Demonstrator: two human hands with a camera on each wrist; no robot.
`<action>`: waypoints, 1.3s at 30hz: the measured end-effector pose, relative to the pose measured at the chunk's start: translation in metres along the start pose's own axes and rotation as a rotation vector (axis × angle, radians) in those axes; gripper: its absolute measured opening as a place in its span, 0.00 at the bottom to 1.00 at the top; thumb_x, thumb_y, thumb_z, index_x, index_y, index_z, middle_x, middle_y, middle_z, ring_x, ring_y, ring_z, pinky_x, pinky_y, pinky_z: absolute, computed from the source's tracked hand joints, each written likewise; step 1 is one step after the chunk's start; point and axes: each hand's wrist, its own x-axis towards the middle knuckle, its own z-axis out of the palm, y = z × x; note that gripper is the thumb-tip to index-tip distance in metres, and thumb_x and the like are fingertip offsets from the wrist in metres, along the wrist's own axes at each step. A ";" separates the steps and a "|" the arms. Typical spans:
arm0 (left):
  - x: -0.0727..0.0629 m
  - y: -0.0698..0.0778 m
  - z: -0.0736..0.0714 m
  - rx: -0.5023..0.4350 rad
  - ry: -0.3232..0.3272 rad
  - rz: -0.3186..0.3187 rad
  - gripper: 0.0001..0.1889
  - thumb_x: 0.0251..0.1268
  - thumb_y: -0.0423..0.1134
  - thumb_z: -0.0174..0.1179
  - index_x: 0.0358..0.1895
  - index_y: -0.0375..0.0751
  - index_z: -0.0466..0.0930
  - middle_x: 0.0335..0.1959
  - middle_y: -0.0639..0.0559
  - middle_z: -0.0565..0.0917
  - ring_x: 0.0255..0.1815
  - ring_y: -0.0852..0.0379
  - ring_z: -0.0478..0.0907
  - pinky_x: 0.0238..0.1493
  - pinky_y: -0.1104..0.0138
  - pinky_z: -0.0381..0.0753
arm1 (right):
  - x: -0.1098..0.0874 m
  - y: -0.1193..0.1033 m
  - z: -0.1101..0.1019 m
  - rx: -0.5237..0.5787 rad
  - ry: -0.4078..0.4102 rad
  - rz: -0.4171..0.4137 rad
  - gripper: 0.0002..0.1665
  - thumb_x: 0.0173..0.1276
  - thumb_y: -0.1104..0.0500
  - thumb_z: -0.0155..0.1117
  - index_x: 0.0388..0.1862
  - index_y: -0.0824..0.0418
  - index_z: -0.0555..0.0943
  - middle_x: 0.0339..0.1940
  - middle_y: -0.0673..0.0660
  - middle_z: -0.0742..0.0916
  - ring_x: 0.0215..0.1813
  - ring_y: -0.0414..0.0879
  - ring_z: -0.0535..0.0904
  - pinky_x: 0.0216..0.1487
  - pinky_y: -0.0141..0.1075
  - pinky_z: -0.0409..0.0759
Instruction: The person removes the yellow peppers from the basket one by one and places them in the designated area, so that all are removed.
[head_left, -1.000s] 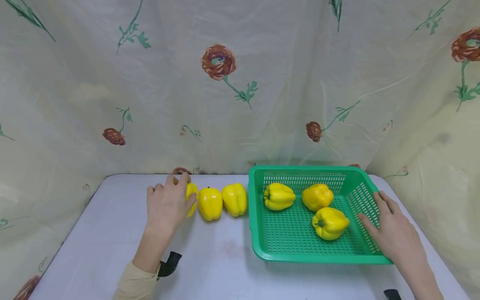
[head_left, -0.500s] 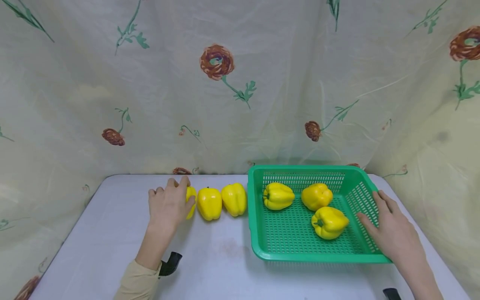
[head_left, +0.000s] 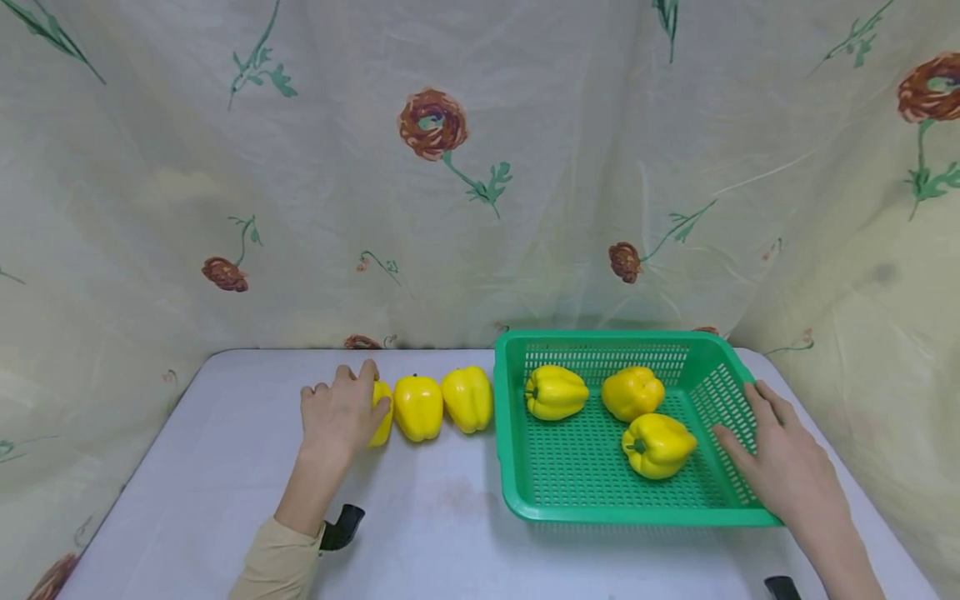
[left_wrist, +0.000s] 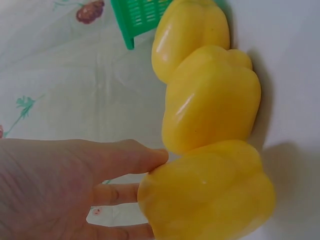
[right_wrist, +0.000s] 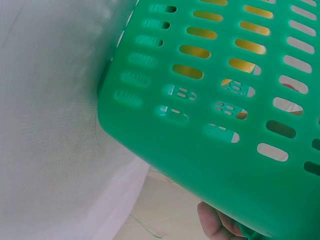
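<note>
My left hand (head_left: 337, 415) holds the leftmost yellow bell pepper (head_left: 384, 415) of a row on the table. In the left wrist view, the thumb and fingers are on one end of this bell pepper (left_wrist: 210, 195). Right beside it are a middle bell pepper (head_left: 418, 408) and one more bell pepper (head_left: 468, 400) near the basket. My right hand (head_left: 797, 462) grips the right rim of the green plastic basket (head_left: 645, 517), thumb on the inner side. The right wrist view shows the basket's slotted wall (right_wrist: 200, 150) and a few fingertips (right_wrist: 212, 220) at its edge.
Inside the basket lie three yellow bell peppers: one at the left (head_left: 557, 392), one at the back (head_left: 633, 394) and one farther forward (head_left: 659, 447). A white cloth covers the table (head_left: 450, 550). Behind it hangs a flowered curtain (head_left: 525, 275).
The left hand has drawn the leftmost bell pepper slightly toward me. My right hand stays at the basket rim, and the other bell peppers keep their places.
</note>
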 end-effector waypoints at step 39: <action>0.000 -0.001 0.002 0.004 -0.158 0.022 0.43 0.59 0.43 0.80 0.76 0.40 0.68 0.60 0.28 0.79 0.42 0.33 0.81 0.60 0.36 0.82 | 0.001 0.001 0.001 -0.008 0.007 0.000 0.49 0.82 0.45 0.62 0.83 0.77 0.58 0.80 0.83 0.65 0.69 0.85 0.69 0.59 0.80 0.73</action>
